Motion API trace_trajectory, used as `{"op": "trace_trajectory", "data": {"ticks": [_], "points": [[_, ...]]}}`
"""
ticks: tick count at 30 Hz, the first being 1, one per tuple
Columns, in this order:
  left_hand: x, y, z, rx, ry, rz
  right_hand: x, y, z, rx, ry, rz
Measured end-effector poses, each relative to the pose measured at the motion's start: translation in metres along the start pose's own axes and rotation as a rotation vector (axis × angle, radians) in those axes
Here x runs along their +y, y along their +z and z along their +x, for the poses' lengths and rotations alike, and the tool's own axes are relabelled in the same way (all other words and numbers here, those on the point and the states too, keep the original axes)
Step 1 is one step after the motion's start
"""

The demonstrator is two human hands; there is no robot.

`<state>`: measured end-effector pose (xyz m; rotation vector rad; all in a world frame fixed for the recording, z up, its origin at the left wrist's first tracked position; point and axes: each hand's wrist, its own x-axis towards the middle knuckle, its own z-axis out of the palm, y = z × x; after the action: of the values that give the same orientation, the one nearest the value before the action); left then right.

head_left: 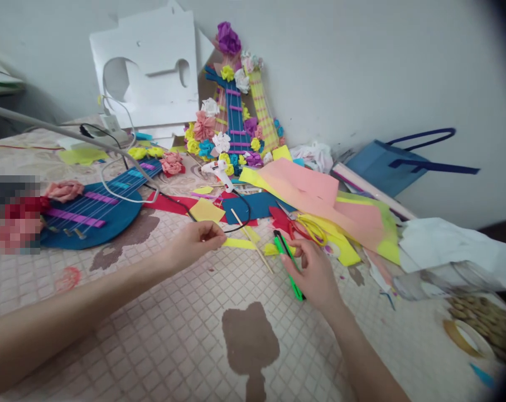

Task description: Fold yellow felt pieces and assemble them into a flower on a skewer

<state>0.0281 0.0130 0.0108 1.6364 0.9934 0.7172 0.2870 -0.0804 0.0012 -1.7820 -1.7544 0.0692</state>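
Above the patterned bench (160, 329), the left hand (200, 237) pinches a yellow strip (241, 244) and the right hand (313, 272) grips a cutter (295, 286).

head view | from wearer's head | facing forward, down | near: left hand (193, 240), right hand (313, 274), table (173, 335) | far: wall (361, 67)

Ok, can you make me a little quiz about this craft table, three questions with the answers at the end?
1. Which hand holds the green cutter?
2. True or false: the white glue gun lies left of the scissors in the picture.
3. What is the left hand pinching? a) a purple flower b) a yellow strip c) a blue bag

Key: 1. The right hand. 2. True. 3. b
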Motion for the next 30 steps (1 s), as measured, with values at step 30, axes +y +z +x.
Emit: {"op": "trace_trajectory", "data": {"ticks": [30], "points": [[0.005,0.119,0.049,0.103,0.194,0.622,0.015,-0.002,-0.017,0.119,0.134,-0.055]]}}
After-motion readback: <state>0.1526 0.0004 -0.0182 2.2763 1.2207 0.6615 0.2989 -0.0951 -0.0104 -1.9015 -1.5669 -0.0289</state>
